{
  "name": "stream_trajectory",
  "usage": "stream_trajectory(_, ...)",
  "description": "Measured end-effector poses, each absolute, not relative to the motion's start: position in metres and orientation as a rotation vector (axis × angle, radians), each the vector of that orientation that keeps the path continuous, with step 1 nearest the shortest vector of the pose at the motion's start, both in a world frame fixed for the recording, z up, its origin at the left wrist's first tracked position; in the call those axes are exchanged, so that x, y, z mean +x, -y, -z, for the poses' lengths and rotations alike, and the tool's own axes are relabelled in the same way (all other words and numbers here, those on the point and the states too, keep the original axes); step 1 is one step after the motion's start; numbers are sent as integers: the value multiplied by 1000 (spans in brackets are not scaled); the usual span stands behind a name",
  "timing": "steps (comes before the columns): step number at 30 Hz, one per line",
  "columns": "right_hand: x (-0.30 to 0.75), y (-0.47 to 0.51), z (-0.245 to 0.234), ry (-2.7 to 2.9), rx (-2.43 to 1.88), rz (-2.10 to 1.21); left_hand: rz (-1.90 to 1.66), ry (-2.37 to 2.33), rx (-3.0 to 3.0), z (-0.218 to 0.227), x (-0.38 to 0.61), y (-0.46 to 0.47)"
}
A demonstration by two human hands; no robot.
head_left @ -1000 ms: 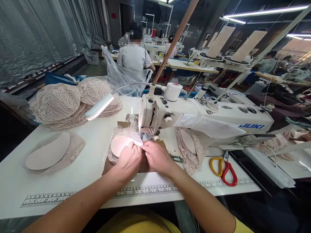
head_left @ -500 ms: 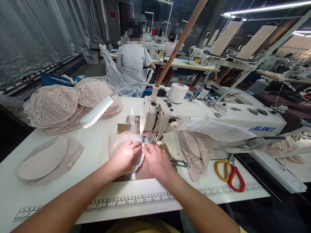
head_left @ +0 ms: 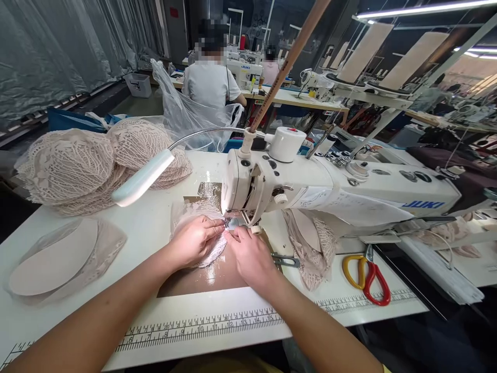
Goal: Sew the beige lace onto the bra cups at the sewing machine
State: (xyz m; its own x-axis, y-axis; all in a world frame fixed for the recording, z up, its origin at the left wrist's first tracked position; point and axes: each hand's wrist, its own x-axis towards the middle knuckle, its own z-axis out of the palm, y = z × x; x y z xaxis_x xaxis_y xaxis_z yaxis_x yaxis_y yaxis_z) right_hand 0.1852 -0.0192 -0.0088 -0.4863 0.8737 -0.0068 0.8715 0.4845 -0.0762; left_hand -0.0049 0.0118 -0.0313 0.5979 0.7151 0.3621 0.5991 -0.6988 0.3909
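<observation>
In the head view, at mid-frame: holding a lace cup (head_left: pixel 214 255) from above with the nearly closed left hand (head_left: pixel 197 239); touching the cup's right edge with the half-curled right hand (head_left: pixel 250 255), unable to tell whether pinching. Working at the needle end of a sewing machine (head_left: pixel 373 178), with scissors (head_left: pixel 369 273) on the table (head_left: pixel 143 207) at lower right and a lace stack (head_left: pixel 66 166) at upper left.

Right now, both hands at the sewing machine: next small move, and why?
I'd probably ease the lace piece slightly farther under the sewing machine head: the left hand rests on it, the right hand has fingertips by its edge, and part of it lies on the near side of the head.
</observation>
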Motion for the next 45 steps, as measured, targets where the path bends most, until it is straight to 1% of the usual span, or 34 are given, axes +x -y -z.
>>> stream_trajectory(9,191,23,13,2665,-1514,-97,-722,-1301,2569,32,-5,-11)
stream_trajectory(14,191,25,15,2615,-1488,-97,-570,-1488,2595,25,-7,-3)
stream_trajectory(18,194,24,18,2527,-1405,-117,-518,-1562,2463,16,-14,-1)
stream_trajectory(20,197,23,20,2458,-1337,-165,-508,-1458,2410,7,-22,2)
stream_trajectory(23,202,21,23,2370,-1247,-251,-409,-1056,2204,-12,-34,11)
stream_trajectory(25,204,21,24,2340,-1203,-299,-407,-871,2025,-25,-40,21)
stream_trajectory(28,205,22,23,2311,-1157,-346,-543,-977,1955,-36,-43,34)
stream_trajectory(32,204,24,20,2331,-1116,-340,-606,-1256,2012,-31,-39,34)
stream_trajectory(37,204,24,21,2535,-961,-286,-495,-1373,2059,-12,-26,7)
stream_trajectory(41,205,23,23,2578,-994,-276,-364,-1326,1952,-5,-22,-8)
stream_trajectory(45,205,22,22,2557,-1034,-311,-391,-1190,1839,-5,-22,-9)
